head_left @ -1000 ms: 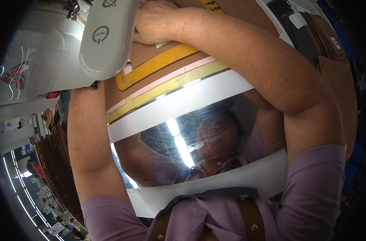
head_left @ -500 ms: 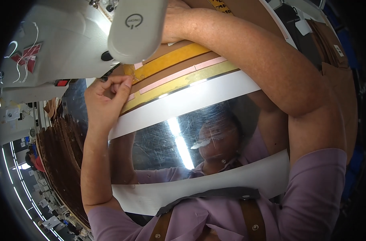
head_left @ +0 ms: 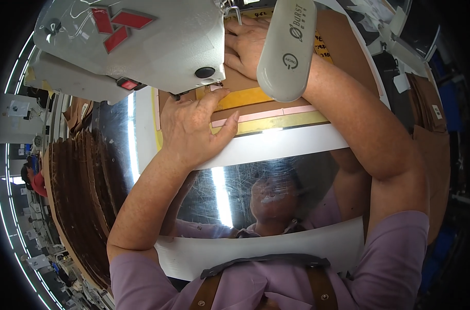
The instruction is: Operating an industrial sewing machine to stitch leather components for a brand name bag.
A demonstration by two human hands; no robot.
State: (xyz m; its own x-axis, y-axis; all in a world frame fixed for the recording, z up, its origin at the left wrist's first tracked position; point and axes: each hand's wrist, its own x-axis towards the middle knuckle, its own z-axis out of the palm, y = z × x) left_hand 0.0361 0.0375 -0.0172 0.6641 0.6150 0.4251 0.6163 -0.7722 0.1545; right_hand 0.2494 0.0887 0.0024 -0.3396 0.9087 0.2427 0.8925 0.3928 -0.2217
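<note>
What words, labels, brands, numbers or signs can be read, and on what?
Described, not quoted:
Grey rounded device: dark lettering, round emblem, power sign.
White sewing machine: red emblem.
Yellow strip: black handwriting, partly hidden.
White tag on brown stack: too small to read.
Distant white sheet: also too small.

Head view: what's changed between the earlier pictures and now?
The left hand, pinched at the left end of the yellow strip half a second ago, has opened, thumb spread from the fingers. The sewing machine head and grey device have shifted right in the picture, uncovering more of the right hand, which stays over the brown sheet.
</note>
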